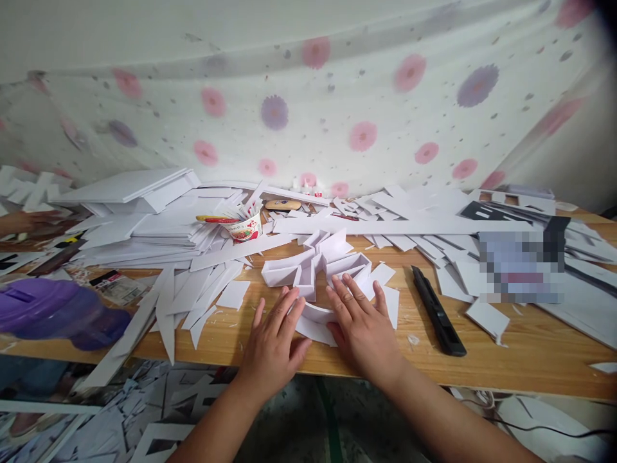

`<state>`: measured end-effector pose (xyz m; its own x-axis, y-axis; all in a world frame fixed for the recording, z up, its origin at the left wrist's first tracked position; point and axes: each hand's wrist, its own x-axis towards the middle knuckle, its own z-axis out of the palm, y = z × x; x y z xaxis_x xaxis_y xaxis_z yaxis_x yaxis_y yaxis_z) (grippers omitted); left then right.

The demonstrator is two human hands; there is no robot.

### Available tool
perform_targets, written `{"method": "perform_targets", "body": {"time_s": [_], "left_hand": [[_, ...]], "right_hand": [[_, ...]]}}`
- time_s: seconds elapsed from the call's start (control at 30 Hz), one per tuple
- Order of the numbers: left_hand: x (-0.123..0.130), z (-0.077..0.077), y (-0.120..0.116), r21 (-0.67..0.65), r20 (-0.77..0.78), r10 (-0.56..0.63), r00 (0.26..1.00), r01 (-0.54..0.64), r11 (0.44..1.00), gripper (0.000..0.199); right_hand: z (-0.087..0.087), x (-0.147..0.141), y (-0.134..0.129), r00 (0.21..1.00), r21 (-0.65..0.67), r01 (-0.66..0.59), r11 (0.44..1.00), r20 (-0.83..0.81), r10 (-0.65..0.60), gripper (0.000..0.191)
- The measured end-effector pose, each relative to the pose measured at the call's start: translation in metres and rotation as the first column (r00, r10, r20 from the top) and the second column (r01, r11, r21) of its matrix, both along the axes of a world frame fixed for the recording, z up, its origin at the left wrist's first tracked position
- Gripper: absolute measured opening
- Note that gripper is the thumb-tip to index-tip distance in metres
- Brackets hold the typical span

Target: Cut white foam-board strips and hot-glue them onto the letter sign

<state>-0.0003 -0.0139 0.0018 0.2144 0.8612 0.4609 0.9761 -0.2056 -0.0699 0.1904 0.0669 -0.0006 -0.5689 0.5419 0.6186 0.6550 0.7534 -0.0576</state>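
A white foam-board shape [315, 273] made of upright strips with hollow sections lies on the table before me. A curved white strip [317, 313] stands along its near side, above a flat white piece [313, 330]. My left hand [276, 341] rests at the left end of the curved strip, its fingers stretched out and slightly apart. My right hand [364, 325] lies over the right end, fingers spread, their tips touching the white walls. What lies under the fingertips is hidden. To the right of my right hand lies a black utility knife [438, 312].
White offcuts [193, 302] and stacked boards [164, 238] crowd the left. A paper cup [245, 226] holds strips and tools. A purple-lidded container [58, 312] stands at the table's left edge. Another person's hand [29, 220] is at far left. A long white strip [400, 225] crosses behind.
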Motion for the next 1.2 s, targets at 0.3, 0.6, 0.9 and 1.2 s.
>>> {"method": "perform_targets", "body": {"time_s": [0.3, 0.6, 0.9, 1.2], "left_hand": [[0.001, 0.0, -0.001, 0.004, 0.01, 0.004, 1.0, -0.005, 1.0, 0.056], [0.001, 0.0, 0.001, -0.006, 0.051, 0.0, 0.999, 0.0, 1.0, 0.055], [0.001, 0.0, 0.002, -0.029, 0.1, -0.004, 0.995, 0.006, 1.0, 0.056], [0.0, 0.0, 0.002, -0.014, 0.112, -0.016, 0.994, 0.018, 1.0, 0.056]], "right_hand": [[0.0, 0.0, 0.0, 1.0, 0.001, -0.005, 1.0, -0.008, 0.005, 0.049], [0.0, 0.003, 0.0, 1.0, -0.012, -0.008, 1.0, 0.016, 0.009, 0.044], [0.011, 0.015, 0.003, 0.989, -0.072, -0.122, 0.99, -0.086, 0.116, 0.036], [0.012, 0.058, -0.02, 0.965, -0.08, -0.176, 0.981, -0.213, 0.155, 0.028]]}}
